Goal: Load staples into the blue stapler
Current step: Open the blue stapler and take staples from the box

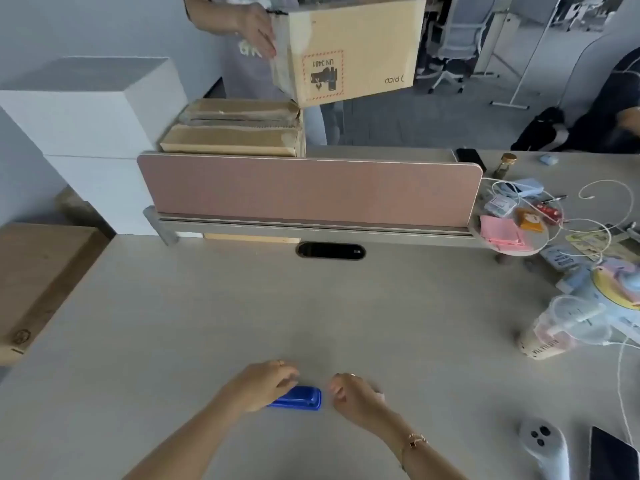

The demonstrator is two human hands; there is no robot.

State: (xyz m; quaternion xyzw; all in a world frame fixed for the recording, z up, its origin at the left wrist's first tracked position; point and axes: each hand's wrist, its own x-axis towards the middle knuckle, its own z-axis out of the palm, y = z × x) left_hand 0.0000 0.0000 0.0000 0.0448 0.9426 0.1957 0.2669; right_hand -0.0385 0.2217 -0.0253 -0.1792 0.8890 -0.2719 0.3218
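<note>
On the wide pale desk (207,306), near its front edge and just below the middle of our view, lies the blue stapler (298,398). Its long axis runs almost left to right across us, a little tilted, with the rounded end pointing toward our right side. Behind it the desk is bare up to the pink divider (308,190), and the loose things stand well apart at the far right, so nothing crowds the work. Our left hand (265,384) is the nearer one: it rests over the left end of the stapler, the fingers curled down onto it, and it seems to hold the body steady, though we cannot see the grip under the palm. Our right hand (353,393) is just beside the rounded end but apart from it, loosely curled; we cannot tell if it pinches staples, because nothing shows clearly between the fingers. We judge that the loading is only at its start, as the stapler looks closed. The next move should open it from the right end while the left hand keeps it still.
</note>
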